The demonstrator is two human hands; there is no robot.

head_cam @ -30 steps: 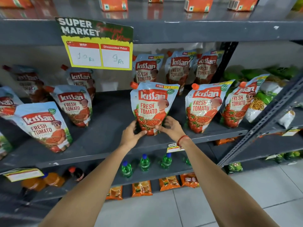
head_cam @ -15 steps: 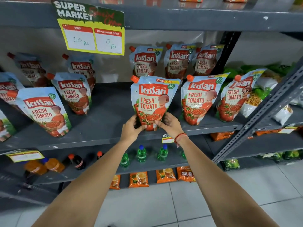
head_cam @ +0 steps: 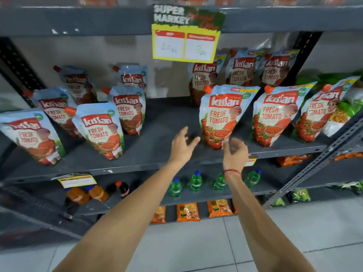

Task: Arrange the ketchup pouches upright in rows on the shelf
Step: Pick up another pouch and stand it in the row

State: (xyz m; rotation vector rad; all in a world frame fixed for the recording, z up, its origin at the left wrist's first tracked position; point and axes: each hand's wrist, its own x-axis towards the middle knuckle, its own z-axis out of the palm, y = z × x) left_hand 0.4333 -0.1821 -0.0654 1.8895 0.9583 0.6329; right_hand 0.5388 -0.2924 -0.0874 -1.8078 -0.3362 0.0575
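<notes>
Both my hands are empty, fingers spread: next leaning blue-and-red plastic ketchup pouch (head_cam: 99,132) lies up-left of my left hand (head_cam: 181,145), farther from my right hand (head_cam: 234,152).

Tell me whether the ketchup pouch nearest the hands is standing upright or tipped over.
Upright: the ketchup pouch stands on its base on the shelf, cap up, unsupported.
</notes>
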